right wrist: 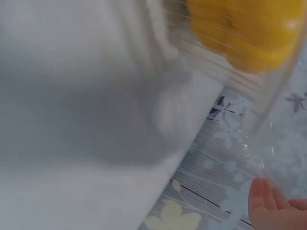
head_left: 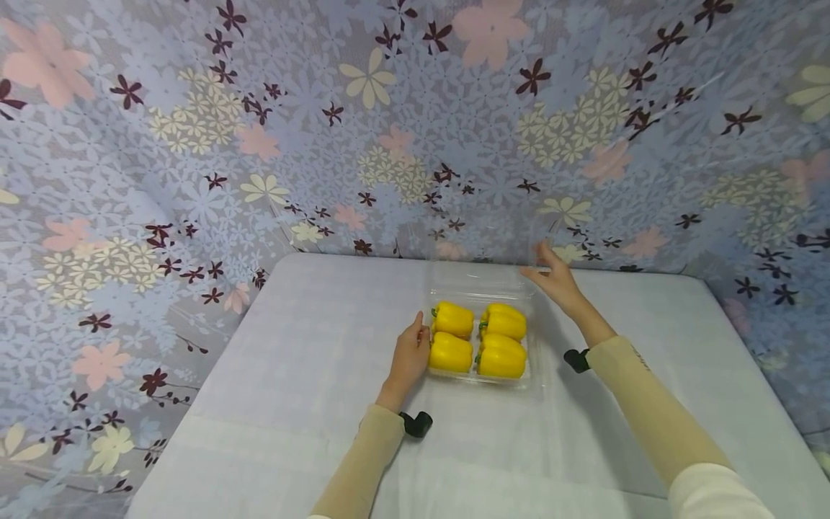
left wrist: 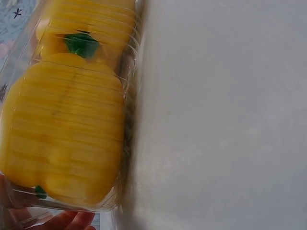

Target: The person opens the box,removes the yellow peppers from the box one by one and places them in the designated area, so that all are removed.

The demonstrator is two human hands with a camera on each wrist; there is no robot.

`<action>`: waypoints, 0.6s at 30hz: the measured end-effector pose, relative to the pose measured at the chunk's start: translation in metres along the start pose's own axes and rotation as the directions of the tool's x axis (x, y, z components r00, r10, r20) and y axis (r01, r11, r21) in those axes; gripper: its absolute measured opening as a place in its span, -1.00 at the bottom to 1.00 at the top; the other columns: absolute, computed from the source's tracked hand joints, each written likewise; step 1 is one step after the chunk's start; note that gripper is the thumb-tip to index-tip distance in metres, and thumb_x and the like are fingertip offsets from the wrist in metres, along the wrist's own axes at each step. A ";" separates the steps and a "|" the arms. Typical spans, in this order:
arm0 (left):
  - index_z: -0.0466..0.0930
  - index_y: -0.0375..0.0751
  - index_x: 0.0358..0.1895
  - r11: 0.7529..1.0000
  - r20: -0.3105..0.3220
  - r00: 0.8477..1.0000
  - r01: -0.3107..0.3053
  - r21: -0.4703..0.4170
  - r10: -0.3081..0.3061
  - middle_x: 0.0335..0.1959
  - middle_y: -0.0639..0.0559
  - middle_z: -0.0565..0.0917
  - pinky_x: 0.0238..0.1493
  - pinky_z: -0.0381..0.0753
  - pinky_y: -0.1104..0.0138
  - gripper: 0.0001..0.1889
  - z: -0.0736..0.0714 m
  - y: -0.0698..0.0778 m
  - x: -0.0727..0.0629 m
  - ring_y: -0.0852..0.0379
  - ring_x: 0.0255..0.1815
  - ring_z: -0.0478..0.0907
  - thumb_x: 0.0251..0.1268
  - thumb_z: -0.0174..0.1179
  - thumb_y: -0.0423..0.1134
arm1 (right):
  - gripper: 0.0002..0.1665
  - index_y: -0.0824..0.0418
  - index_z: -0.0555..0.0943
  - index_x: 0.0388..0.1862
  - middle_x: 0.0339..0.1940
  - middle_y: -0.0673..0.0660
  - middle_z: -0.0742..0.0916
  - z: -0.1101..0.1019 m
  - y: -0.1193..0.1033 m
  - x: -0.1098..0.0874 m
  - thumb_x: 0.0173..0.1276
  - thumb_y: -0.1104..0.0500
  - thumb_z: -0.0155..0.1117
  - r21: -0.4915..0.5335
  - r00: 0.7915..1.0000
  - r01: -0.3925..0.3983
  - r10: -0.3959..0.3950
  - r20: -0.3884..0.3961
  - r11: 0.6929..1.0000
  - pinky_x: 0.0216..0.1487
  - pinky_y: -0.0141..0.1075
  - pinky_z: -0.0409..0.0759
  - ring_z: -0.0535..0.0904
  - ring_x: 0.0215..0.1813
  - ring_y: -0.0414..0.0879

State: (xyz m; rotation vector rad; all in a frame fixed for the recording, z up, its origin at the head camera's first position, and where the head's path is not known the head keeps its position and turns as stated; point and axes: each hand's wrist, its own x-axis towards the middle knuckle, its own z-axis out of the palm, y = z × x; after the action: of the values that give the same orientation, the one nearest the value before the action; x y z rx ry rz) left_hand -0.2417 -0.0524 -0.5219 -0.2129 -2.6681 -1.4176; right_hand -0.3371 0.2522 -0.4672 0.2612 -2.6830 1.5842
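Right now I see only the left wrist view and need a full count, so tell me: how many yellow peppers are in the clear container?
Observer: Four yellow peppers show in the clear container, in two rows of two.
Operator: Thanks. Is it open or closed?
Observer: Open; its clear lid is raised at the far side.
Operator: Is anything near that lid?
Observer: Yes, the right hand is at its right edge.
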 end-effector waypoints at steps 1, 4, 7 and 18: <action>0.19 -0.45 0.38 1.000 -0.001 1.000 0.008 0.000 -0.008 -0.10 -0.21 0.66 -0.08 0.55 0.22 -0.52 0.000 0.000 0.001 0.09 -0.23 0.52 0.47 -0.10 -0.35 | 0.06 0.28 -0.27 0.54 0.56 0.30 0.04 0.001 0.002 0.001 0.40 -0.03 0.16 0.004 1.000 -0.009 0.009 0.003 1.000 0.40 0.16 0.18 0.08 0.47 0.29; 0.20 -0.45 0.38 1.000 -0.004 1.000 0.007 0.006 -0.007 -0.10 -0.19 0.66 -0.10 0.56 0.24 -0.52 0.001 0.000 0.001 0.10 -0.23 0.52 0.47 -0.10 -0.36 | 0.06 0.26 -0.25 0.55 0.58 0.25 0.00 0.003 0.007 0.003 0.39 -0.06 0.17 0.015 0.999 -0.031 0.031 0.008 0.999 0.41 0.15 0.18 0.05 0.50 0.28; 0.19 -0.44 0.39 1.000 0.002 1.000 0.013 -0.001 -0.013 -0.09 -0.19 0.66 -0.08 0.56 0.24 -0.52 0.000 0.001 0.001 0.10 -0.21 0.53 0.47 -0.10 -0.35 | 0.03 0.25 -0.21 0.55 0.58 0.23 -0.01 0.006 0.012 0.004 0.39 -0.05 0.17 0.032 0.999 -0.052 0.051 0.012 0.998 0.43 0.15 0.16 0.02 0.52 0.28; 0.17 -0.40 0.41 0.999 0.022 0.999 0.040 -0.015 -0.040 -0.03 -0.18 0.64 0.02 0.56 0.16 -0.51 0.000 0.001 0.000 0.06 -0.13 0.53 0.50 -0.12 -0.31 | -0.08 0.29 -0.11 0.54 0.54 0.34 0.10 0.013 0.028 0.003 0.42 0.06 0.14 0.007 0.994 -0.107 0.107 0.022 0.994 0.39 0.16 0.23 0.14 0.47 0.32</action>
State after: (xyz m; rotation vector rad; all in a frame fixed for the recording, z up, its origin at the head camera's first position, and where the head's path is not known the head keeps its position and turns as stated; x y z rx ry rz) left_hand -0.2413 -0.0520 -0.5217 -0.1776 -2.6937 -1.4566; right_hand -0.3430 0.2542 -0.4978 0.1380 -2.7513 1.6293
